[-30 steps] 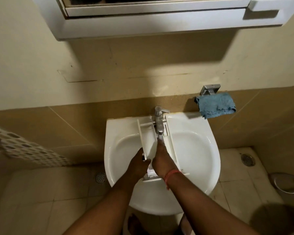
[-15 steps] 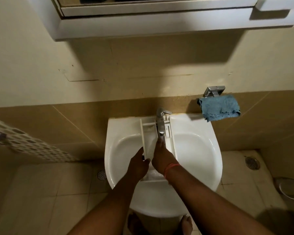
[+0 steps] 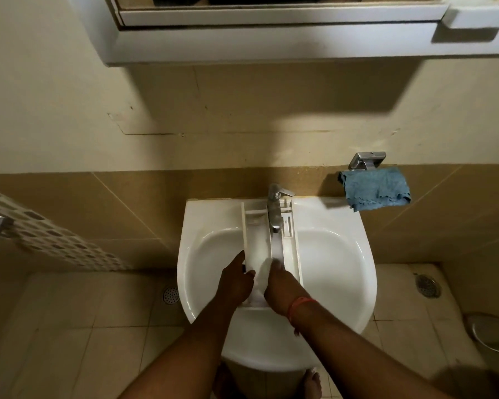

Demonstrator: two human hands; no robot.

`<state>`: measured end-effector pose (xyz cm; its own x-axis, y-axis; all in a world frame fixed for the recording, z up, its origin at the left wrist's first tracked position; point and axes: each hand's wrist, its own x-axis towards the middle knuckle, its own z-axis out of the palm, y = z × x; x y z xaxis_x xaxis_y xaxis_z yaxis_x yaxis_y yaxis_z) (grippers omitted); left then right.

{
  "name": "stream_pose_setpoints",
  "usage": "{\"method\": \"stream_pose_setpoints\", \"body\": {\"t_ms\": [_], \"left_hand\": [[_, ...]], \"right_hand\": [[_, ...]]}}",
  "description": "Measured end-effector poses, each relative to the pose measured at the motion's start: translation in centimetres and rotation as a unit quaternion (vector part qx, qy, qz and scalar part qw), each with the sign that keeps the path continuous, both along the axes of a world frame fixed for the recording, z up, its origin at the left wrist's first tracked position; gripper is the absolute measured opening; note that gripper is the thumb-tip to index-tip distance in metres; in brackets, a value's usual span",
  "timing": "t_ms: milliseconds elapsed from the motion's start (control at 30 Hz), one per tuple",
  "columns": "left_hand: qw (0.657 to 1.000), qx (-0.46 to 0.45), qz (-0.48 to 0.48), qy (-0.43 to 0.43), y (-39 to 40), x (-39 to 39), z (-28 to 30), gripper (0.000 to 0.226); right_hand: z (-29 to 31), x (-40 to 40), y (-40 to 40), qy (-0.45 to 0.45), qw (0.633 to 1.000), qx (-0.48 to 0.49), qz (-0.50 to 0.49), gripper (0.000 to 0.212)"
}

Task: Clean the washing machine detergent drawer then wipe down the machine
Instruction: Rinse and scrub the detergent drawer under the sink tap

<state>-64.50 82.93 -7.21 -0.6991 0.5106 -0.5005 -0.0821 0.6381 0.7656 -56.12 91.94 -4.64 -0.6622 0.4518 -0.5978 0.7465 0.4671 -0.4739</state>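
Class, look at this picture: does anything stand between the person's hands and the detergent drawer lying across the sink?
Nothing visible does. The left hand already grips the detergent drawer by its left wall, and the right hand rests inside it, under the water from the tap. The drawer lies across the sink.

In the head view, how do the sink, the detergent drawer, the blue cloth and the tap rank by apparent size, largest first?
1. sink
2. detergent drawer, partly hidden by the hands
3. blue cloth
4. tap

The cloth hangs on the wall, farther from the camera, so its rank against the drawer is less sure.
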Motion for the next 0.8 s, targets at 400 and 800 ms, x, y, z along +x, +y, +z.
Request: {"method": "stream_pose_setpoints", "body": {"t_ms": [400, 800], "left_hand": [[1.000, -0.004, 0.013, 0.015, 0.1, 0.2, -0.5, 0.061], [0.999, -0.019, 0.027, 0.001, -0.3, 0.2, 0.0, 0.057]], "right_hand": [[-0.8, -0.5, 0.9, -0.014, 0.999, -0.008, 0.029, 0.073], [-1.3, 4.5, 5.6, 0.092, 0.985, -0.026, -0.141, 0.047]]}}
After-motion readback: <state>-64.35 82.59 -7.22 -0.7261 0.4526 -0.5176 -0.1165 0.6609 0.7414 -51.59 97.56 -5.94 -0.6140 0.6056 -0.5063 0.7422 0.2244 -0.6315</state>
